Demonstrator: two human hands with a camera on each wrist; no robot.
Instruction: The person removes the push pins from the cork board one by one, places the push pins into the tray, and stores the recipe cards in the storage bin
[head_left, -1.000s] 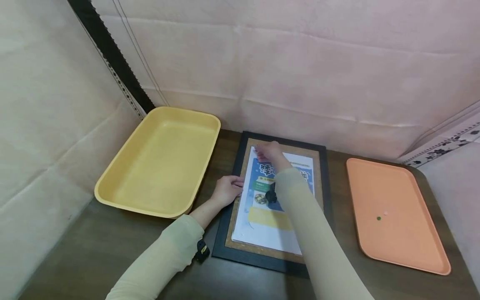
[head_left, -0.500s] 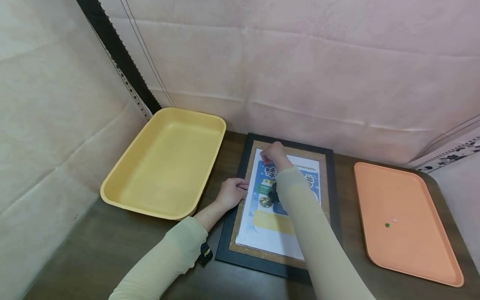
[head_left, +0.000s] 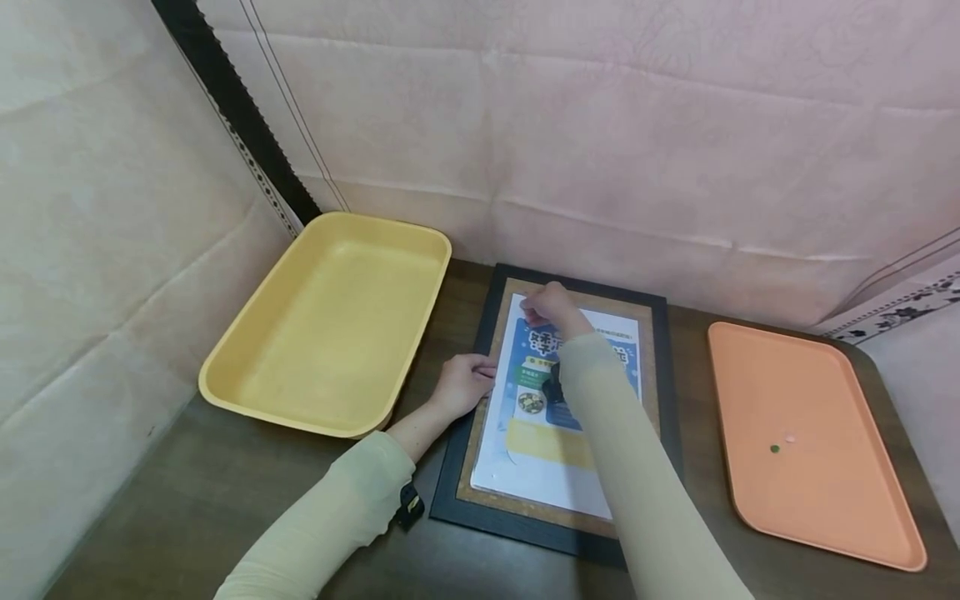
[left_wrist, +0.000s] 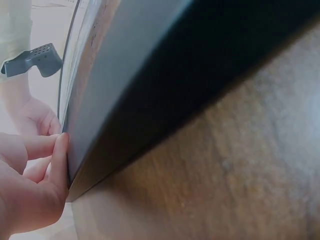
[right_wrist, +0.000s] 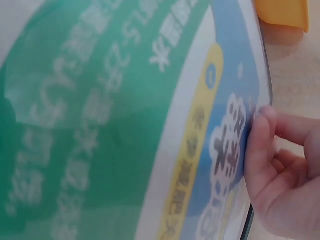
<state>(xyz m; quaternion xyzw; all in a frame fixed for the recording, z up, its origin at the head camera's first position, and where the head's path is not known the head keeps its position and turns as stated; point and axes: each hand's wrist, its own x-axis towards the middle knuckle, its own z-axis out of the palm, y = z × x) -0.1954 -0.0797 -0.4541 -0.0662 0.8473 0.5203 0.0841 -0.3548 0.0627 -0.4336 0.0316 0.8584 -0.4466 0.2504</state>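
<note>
A printed poster (head_left: 547, 450), blue, white and yellow with Chinese lettering, lies on a cork board (head_left: 645, 333) with a black frame (head_left: 495, 533). My right hand (head_left: 553, 307) is at the poster's upper left corner. In the right wrist view, that hand (right_wrist: 287, 165) brings thumb and index fingertips together at the poster's edge; anything small between them is hidden. Partway down the left edge is my left hand (head_left: 461, 383). In the left wrist view the left hand (left_wrist: 37, 175) pinches at the sheet's edge beside the frame, its thumb and finger meeting.
A deep yellow tray (head_left: 322, 333) stands left of the board. To the right is a flat orange tray (head_left: 810, 500) bearing a small green piece (head_left: 775, 449) and a pale pink piece (head_left: 790, 439). Cloth hangs behind the table (head_left: 262, 467).
The head view has shifted slightly. My right hand has moved a little at the poster's upper corner, its fingers curling in more. My left hand stays at the left edge.
</note>
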